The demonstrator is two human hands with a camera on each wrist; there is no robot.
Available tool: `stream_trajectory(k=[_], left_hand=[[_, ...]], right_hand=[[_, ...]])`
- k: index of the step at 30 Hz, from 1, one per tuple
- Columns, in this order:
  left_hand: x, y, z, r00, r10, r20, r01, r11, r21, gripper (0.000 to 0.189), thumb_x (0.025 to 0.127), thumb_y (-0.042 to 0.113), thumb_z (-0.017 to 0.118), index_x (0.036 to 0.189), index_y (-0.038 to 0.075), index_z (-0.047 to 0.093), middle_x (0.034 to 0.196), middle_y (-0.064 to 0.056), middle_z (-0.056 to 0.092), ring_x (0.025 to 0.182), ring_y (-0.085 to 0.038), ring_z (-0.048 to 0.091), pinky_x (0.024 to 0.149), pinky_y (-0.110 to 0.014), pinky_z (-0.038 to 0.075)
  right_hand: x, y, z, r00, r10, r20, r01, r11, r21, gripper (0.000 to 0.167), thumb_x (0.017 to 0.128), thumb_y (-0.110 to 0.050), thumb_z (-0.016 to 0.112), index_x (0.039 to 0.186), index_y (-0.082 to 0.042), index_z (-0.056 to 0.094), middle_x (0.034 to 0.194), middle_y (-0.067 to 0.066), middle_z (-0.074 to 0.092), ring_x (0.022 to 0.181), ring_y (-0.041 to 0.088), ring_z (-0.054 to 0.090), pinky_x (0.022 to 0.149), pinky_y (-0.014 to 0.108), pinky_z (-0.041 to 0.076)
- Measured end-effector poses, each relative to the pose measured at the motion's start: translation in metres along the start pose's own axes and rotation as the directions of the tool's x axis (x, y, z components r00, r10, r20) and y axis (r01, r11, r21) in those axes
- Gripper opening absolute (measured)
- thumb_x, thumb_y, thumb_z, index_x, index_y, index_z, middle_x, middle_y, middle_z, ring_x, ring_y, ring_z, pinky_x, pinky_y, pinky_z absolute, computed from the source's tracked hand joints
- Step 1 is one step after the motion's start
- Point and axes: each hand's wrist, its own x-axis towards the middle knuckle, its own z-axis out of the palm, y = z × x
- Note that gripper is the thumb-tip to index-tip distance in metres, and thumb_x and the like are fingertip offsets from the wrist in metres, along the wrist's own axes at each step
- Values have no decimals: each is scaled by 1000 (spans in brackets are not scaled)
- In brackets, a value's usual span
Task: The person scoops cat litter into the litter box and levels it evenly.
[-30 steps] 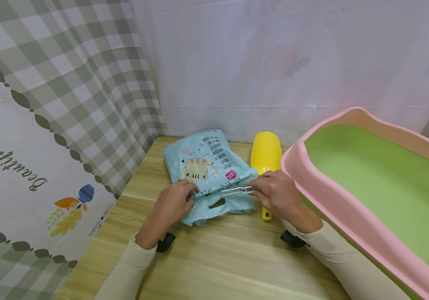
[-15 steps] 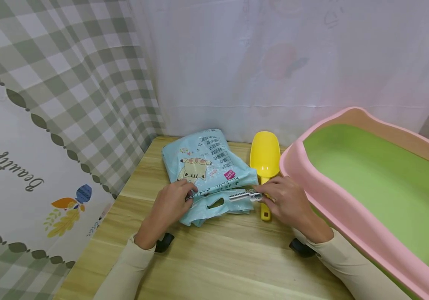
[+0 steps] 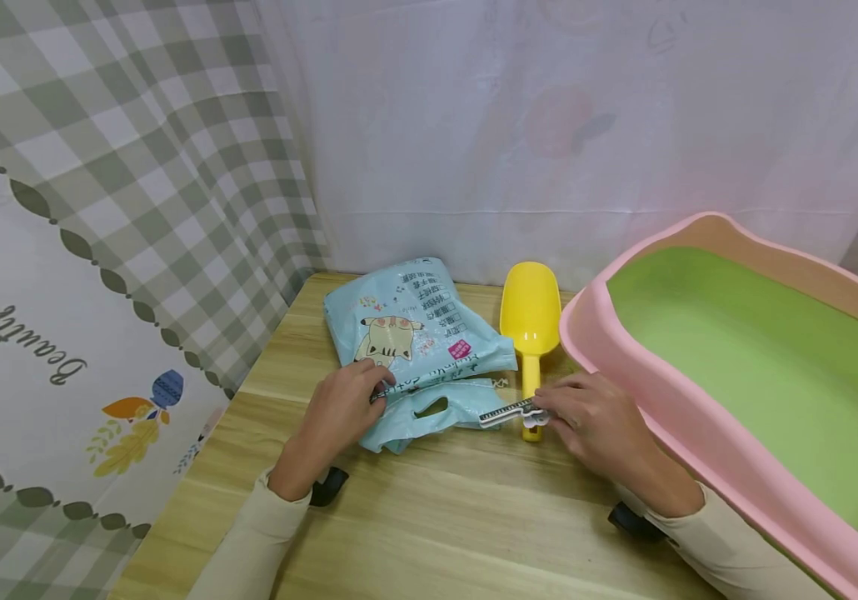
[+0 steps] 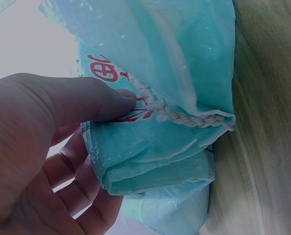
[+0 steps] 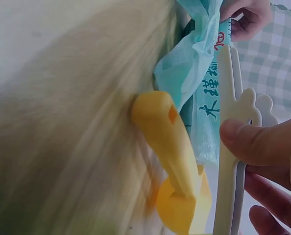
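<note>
A light-blue plastic bag point(image 3: 417, 308) with a cat drawing lies on the wooden table, its top folded and a handle slot showing. My left hand point(image 3: 342, 408) pinches the bag's folded top at the left end; in the left wrist view the thumb presses on the blue plastic point(image 4: 145, 142) beside a stitched cord seam. To the right, my right hand point(image 3: 605, 429) holds a pale bag clip point(image 5: 227, 78) between thumb and fingers, apart from the bag. Seen from the head, the clip overlaps the handle of a yellow scoop point(image 3: 530, 308).
A large pink-rimmed tub point(image 3: 699, 425) with a green inside fills the right side, close beside the scoop. Behind the table point(image 3: 429, 533) hangs a white cloth point(image 3: 429, 142), and a checked cloth point(image 3: 197, 158) hangs on the left.
My right hand has drawn the bag clip off the bag's fold, moving right and toward me. The left hand keeps its pinch on the bag.
</note>
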Motion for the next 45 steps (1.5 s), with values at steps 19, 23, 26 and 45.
stream_trajectory(k=[19, 23, 26, 45], left_hand=[[-1, -2, -1, 1000, -1, -4, 1, 1000, -7, 20, 83, -3, 88, 98, 9, 80, 83, 4, 62, 69, -15, 58, 59, -35, 51], [-1, -2, -1, 1000, 1, 0, -1, 1000, -8, 20, 83, -3, 88, 98, 9, 80, 83, 4, 62, 69, -15, 58, 60, -36, 51], [0, -2, -1, 1000, 1, 5, -1, 1000, -8, 20, 83, -3, 88, 97, 9, 80, 83, 4, 62, 70, -15, 58, 60, -36, 51], [0, -3, 1, 1000, 1, 11, -1, 1000, -13, 20, 83, -3, 88, 97, 9, 80, 82, 4, 59, 68, -14, 54, 58, -33, 48]], right_hand=[[-35, -5, -18, 998, -54, 34, 52, 998, 40, 44, 62, 1, 91, 103, -14, 88, 105, -2, 84, 92, 23, 70, 76, 45, 57], [-41, -7, -18, 997, -45, 65, 42, 998, 48, 46, 61, 1, 92, 104, -15, 88, 106, -2, 84, 90, 21, 67, 75, 42, 56], [-44, -8, -17, 996, -39, 82, 34, 998, 55, 47, 60, 1, 93, 104, -16, 88, 107, -2, 84, 90, 20, 67, 76, 41, 55], [-45, -8, -7, 978, 58, 203, -68, 997, 43, 47, 61, -3, 101, 101, -23, 88, 96, -10, 81, 84, 16, 69, 65, 38, 57]])
